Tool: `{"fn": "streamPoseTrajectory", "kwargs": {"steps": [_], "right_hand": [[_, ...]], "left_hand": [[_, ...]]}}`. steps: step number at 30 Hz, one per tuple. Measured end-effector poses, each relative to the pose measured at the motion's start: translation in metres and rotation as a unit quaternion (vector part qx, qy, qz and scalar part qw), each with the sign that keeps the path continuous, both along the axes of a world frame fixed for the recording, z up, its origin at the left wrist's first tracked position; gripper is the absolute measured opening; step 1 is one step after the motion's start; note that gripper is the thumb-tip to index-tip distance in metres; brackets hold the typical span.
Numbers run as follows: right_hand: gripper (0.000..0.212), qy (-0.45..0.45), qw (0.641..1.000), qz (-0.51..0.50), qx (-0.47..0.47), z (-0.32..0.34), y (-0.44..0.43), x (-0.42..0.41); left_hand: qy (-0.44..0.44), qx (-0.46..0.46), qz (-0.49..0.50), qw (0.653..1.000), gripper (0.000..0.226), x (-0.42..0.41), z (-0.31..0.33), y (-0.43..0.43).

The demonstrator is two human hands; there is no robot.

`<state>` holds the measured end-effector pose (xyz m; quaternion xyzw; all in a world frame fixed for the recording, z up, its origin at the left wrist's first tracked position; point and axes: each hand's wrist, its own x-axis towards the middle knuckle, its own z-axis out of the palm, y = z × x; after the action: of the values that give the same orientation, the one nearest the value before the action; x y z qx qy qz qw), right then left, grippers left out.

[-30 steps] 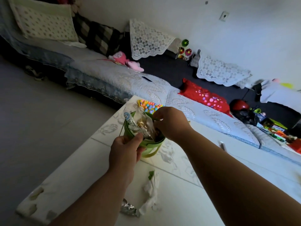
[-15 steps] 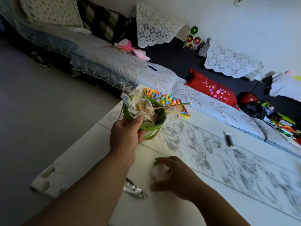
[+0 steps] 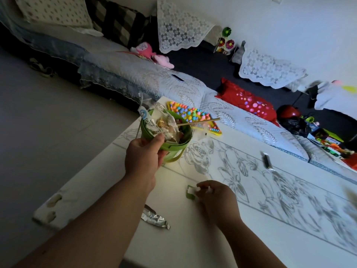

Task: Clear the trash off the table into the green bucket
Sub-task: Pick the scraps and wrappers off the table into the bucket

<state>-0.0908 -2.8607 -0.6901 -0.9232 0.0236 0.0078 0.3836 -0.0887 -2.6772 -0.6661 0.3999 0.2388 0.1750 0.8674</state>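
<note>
My left hand (image 3: 144, 155) grips the small green bucket (image 3: 174, 147) by its near wall and holds it above the white table (image 3: 193, 238). A clear plastic wrapper (image 3: 154, 122) and a thin wooden stick (image 3: 199, 121) poke out of the bucket. My right hand (image 3: 216, 202) is down on the table with its fingers curled round a crumpled white tissue with a green scrap (image 3: 191, 192). A flattened silver foil wrapper (image 3: 154, 219) lies on the table near my left forearm.
A colourful beaded yellow mat (image 3: 195, 115) lies at the table's far edge behind the bucket. A small dark object (image 3: 267, 160) rests on the table's floral band to the right. A low cushioned couch (image 3: 135, 74) with a red pillow (image 3: 249, 102) runs behind the table.
My right hand left the bucket, dropped to the table and closed on the white tissue. The bucket stayed in my left hand, and the stick now juts from it.
</note>
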Motion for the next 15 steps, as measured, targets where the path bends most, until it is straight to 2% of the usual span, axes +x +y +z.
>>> {"fn": "streamPoseTrajectory", "kwargs": {"steps": [4,7,12,15], "right_hand": [[0.006,-0.001,0.997,-0.032,0.073,0.02,-0.007,0.002],[0.011,-0.04,0.994,-0.023,0.097,0.044,-0.005,0.004],[0.004,-0.099,0.984,-0.001,0.149,0.094,0.016,0.024],[0.012,-0.14,0.981,0.041,0.13,0.12,0.041,0.036]], "left_hand": [[-0.003,-0.005,-0.009,1.0,0.022,0.0,0.001,-0.003],[-0.004,-0.008,-0.01,1.0,0.026,0.0,0.001,-0.004],[-0.001,-0.005,-0.012,1.0,0.024,0.0,0.001,-0.008],[-0.001,-0.004,-0.015,1.0,0.022,0.0,0.002,-0.009]]}}
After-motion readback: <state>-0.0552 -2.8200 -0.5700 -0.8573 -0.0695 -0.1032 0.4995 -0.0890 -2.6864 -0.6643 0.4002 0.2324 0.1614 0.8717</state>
